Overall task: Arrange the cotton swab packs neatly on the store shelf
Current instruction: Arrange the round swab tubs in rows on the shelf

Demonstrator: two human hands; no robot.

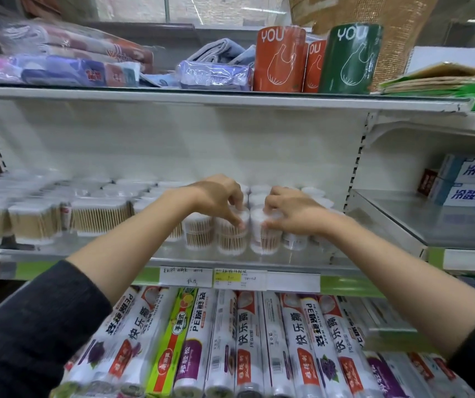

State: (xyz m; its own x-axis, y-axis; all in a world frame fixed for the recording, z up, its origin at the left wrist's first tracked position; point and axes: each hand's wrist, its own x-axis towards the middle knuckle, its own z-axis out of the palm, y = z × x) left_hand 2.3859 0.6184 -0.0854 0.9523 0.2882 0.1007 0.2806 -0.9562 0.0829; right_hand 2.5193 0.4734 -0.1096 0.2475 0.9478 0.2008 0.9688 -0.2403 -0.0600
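Here, read from left to right, the shelf [86,255] carries rectangular cotton swab packs [38,222] in a row at its left, their sticks upright, and round cotton swab tubs [198,229] clustered toward the right, each standing with its long axis vertical. My left hand [219,196] reaches in from the left, its grip curled over the lid of the left front tub [230,239], fingertips pinching its top rim. Just beside it, touching or nearly so, stands the right front tub [265,238], on which my right hand [290,211] has its grip closed from the right side, fingers wrapped round the upper wall. The two tubs lie directly between my hands, each nearer to its own hand, at the shelf's front edge with further tubs behind them. I judge that the coming move turns on this pairing: each tub sits below and just inward of its grip, so squaring them into line calls for a short slide along the shelf, kept upright.
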